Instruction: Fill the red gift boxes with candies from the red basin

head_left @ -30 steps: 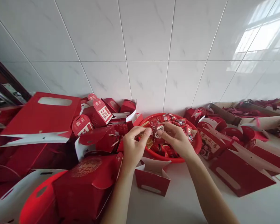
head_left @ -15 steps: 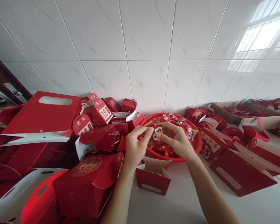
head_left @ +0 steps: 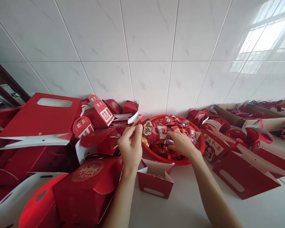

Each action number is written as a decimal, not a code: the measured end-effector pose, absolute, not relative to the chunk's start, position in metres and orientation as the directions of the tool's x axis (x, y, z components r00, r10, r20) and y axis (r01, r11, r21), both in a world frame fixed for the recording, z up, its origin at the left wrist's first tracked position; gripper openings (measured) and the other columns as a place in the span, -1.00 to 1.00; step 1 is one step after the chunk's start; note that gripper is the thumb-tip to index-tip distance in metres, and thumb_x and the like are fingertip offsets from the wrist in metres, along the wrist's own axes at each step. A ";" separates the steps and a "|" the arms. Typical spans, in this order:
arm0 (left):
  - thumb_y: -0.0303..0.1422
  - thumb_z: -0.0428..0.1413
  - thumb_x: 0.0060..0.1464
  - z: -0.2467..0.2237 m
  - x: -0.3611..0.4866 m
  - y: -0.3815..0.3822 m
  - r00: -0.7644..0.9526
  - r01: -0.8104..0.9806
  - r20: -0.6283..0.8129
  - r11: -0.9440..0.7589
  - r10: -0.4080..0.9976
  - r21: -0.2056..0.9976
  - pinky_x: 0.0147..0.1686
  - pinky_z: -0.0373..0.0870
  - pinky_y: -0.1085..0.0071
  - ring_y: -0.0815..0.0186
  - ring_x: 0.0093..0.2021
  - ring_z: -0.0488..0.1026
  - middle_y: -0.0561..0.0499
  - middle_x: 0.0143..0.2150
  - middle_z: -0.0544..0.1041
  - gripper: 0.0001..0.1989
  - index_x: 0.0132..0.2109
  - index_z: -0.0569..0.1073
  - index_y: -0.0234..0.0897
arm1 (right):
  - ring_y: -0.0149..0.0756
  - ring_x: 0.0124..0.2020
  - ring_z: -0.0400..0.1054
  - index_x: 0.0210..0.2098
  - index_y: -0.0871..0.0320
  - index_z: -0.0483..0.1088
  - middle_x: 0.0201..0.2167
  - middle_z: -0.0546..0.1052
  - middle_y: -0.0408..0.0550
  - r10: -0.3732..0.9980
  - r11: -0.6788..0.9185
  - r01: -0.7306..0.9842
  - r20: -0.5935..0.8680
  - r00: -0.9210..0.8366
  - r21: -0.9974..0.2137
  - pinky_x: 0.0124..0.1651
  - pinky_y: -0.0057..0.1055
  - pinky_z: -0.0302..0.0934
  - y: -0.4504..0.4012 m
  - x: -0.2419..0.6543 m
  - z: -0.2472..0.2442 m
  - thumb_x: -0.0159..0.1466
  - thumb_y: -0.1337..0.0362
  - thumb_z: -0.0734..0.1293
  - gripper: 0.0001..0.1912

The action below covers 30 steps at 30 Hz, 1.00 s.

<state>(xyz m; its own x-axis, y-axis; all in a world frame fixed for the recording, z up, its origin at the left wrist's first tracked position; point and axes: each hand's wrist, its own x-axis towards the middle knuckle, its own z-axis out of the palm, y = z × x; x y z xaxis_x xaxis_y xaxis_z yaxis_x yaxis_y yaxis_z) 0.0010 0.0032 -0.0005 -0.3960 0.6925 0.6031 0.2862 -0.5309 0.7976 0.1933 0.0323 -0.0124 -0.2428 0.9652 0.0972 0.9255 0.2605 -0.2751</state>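
Note:
Pinched between the thumb and fingers of my left hand (head_left: 131,147) is a red wrapped packet (head_left: 148,130) with dark characters on a pale patch, raised over the left rim of a red plastic basket (head_left: 201,147). Many small red wrapped candies (head_left: 174,120) fill the basket. My right hand (head_left: 182,144) reaches down into them, its fingers bent and apart, touching the wrappers; no candy shows clearly gripped. Just in front of the basket, between my forearms, an open-topped red paper box (head_left: 156,182) with a white inside stands on the pale surface.
Red gift boxes (head_left: 85,186) are piled on the left, one large red box (head_left: 45,117) on top. More boxes (head_left: 247,171) stand at right. Behind them a cardboard carton (head_left: 270,123) holds dark red ribbons. A tiled wall (head_left: 149,85) rises behind.
My hands have moved apart. The left has shifted slightly left, holding the red packet. My right hand has left the small pale-labelled item between my hands and gone down into the candies.

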 end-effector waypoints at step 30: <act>-0.19 0.19 0.15 -0.005 -0.001 0.005 -0.379 0.284 0.542 -0.463 0.750 0.840 -0.30 0.38 0.42 0.29 -0.37 0.46 0.01 -0.42 0.56 -0.75 -0.35 0.58 -0.30 | -0.35 -0.46 0.21 -0.40 0.11 0.33 -0.53 0.37 -0.22 0.937 0.346 0.264 0.345 -0.052 -0.900 -0.38 -0.40 0.13 0.042 0.206 -0.015 0.16 0.15 0.28 -0.84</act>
<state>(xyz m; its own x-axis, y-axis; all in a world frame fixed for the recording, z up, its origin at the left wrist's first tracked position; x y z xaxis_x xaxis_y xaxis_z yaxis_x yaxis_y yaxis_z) -0.0005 0.0052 -0.0045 -0.3791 0.7504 0.5415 0.2842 -0.4625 0.8398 0.2056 0.0421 -0.0146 -0.0515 0.9371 0.3452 0.2639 0.3461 -0.9003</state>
